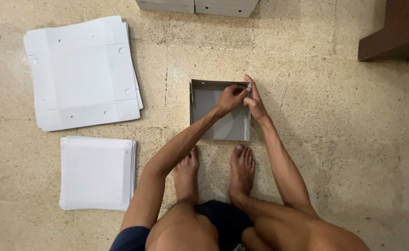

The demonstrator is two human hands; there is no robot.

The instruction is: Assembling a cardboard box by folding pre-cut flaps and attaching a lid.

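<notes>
A grey cardboard box (214, 118) with raised side walls sits on the floor just ahead of my bare feet. My left hand (231, 97) reaches across it and pinches the far right corner of the box. Against the outside of that same corner my right hand (254, 100) presses, fingers stretched along the wall. A small pale piece shows between the fingertips at the corner; what it is I cannot tell.
A stack of flat white box blanks with holes and fold lines (81, 72) lies at the far left. A second stack of square white sheets (97, 172) lies nearer. Assembled white boxes (197, 5) sit at the top edge. Dark wooden furniture (400, 30) is at top right.
</notes>
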